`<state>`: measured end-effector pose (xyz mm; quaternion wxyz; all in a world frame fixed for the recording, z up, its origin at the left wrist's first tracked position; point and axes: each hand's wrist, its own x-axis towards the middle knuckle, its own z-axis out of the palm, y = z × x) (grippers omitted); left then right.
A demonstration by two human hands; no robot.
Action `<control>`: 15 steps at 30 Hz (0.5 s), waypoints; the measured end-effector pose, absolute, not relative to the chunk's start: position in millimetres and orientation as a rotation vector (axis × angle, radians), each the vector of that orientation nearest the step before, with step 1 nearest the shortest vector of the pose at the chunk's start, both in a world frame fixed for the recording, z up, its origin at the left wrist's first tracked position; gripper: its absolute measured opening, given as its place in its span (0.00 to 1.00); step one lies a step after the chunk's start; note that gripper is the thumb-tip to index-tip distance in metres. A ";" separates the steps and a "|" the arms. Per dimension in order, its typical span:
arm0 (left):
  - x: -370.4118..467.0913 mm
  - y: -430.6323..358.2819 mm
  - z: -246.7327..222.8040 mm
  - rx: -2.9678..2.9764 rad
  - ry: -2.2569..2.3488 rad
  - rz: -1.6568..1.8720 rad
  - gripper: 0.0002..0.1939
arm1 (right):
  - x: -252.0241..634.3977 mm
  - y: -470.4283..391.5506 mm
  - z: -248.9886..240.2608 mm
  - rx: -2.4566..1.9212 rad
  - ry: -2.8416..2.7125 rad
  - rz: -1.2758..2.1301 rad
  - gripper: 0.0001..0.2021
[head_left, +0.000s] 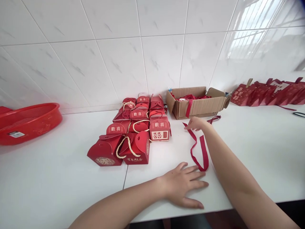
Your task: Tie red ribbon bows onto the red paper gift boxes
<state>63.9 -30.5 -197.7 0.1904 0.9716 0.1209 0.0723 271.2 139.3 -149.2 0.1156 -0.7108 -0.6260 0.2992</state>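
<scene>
we have our left hand (183, 186) laid palm down on the smooth white tabletop (62, 178) at the near edge, opened flat with the fingers spread toward the right. its fingertips come to the near bend of a long, flat, dark red fabric ribbon (204, 151); we cannot tell whether they touch it or lie just beside it. the ribbon lies on the tabletop in a narrow u, one side wavy, the other nearly straight. our right hand (197, 123) reaches farther out, fingers bent downward at the ribbon's far left end. we cannot tell whether those fingers pinch it or only rest there.

just beyond the right wrist we see another dark red strip (215, 118), partly hidden by the arm. on the far side stands an open brown cardboard box (202, 108) with red strips inside, one hanging over its near wall. left of it, we have a close cluster of red paper gift boxes (143, 126) with gold print, several with twisted cream cord handles. a shallow red plastic basin (40, 127) sits at the far left, and a row of red paper packets (264, 92) leans along the white tiled wall (164, 57) at the far right.
</scene>
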 end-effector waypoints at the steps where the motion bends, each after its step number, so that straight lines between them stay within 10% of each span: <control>1: 64.9 -33.3 -198.6 2.769 0.355 0.229 0.32 | 269.7 141.8 -154.4 -2.098 -1.857 0.896 0.12; 11: -2.0 -77.7 -105.9 2.846 1.226 1.118 0.17 | 282.3 127.0 -121.1 -1.837 -1.851 1.043 0.07; 15: -63.4 -47.4 -91.7 2.472 2.021 0.868 0.20 | 286.8 113.2 -100.4 -1.813 -1.812 0.898 0.07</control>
